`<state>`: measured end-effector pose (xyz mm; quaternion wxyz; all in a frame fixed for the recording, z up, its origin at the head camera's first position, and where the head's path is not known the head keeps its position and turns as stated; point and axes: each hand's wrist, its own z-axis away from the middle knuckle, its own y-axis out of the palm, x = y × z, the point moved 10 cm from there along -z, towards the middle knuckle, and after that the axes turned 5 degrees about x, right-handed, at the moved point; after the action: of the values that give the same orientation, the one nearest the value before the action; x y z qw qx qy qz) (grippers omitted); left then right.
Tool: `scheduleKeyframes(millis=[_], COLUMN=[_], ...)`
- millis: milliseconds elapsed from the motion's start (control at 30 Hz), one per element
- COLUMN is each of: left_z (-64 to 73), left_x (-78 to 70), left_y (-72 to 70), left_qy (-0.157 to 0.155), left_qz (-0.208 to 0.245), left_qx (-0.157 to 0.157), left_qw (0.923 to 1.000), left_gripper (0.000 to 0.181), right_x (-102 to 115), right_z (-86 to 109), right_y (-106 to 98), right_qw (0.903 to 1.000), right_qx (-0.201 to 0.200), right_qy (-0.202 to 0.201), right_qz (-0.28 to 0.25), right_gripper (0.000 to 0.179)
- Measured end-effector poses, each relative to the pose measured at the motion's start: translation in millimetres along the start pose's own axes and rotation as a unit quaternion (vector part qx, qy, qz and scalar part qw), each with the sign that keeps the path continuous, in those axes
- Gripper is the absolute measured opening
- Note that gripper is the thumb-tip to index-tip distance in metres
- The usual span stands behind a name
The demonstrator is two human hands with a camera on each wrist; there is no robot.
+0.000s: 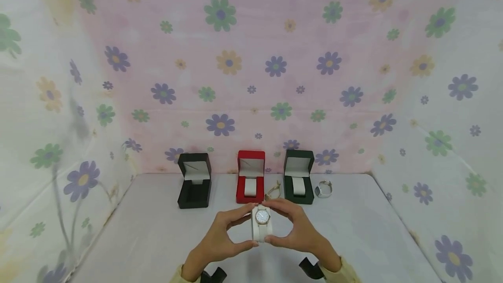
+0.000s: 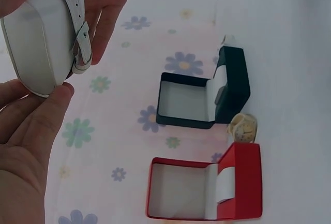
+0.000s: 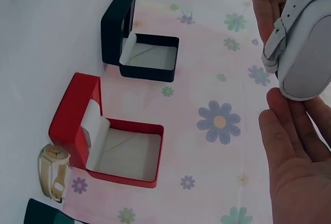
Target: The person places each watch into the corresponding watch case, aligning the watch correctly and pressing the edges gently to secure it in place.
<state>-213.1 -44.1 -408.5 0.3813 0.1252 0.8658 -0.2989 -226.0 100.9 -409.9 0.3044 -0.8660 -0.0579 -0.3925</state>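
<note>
Near the table's front, a white-strapped wristwatch (image 1: 262,216) with a round pale dial is wrapped round a white watch cushion (image 2: 36,43). My left hand (image 1: 222,236) grips the cushion's left side, thumb at the near end and fingers at the far end. From the right, my right hand (image 1: 300,226) holds it the same way. Both wrist views show the cushion's smooth side ends and the strap's buckle (image 3: 278,38), fastened under the cushion. Behind the hands stands a dark box (image 1: 207,193) with its lid up; its dark inside shows.
A red box (image 1: 251,154) and a dark green box (image 1: 310,198) stand open at the back, each with a white cushion inside. Between them lies a beige-gold watch (image 3: 53,169). Right of the green box is a white and silver watch (image 1: 324,190). Flowered cloth (image 1: 251,56) rises behind.
</note>
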Motion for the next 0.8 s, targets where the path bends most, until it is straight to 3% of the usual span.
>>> scheduleKeyframes(millis=[233,467,800], left_z=[-1.9,-7.0,-8.7], left_x=[-0.2,-3.6,-2.4], left_y=[-2.7,-9.3,-10.6], left_qy=[0.016,0.029,0.025], left_qz=[-0.011,-0.031,-0.04], left_qx=[-0.013,-0.035,-0.047], left_qw=[0.9997,0.9985,0.9978], left_gripper=[0.075,0.076,0.072], right_x=[6,16,20], right_z=[-5.9,-12.7,-14.8], right_y=[-4,-7,-8], right_qw=[0.9983,0.9976,0.9973], right_qx=[-0.028,-0.03,-0.025], right_qy=[0.0,-0.047,-0.061], right_qz=[0.05,0.042,0.032], right_gripper=[0.05,0.049,0.048])
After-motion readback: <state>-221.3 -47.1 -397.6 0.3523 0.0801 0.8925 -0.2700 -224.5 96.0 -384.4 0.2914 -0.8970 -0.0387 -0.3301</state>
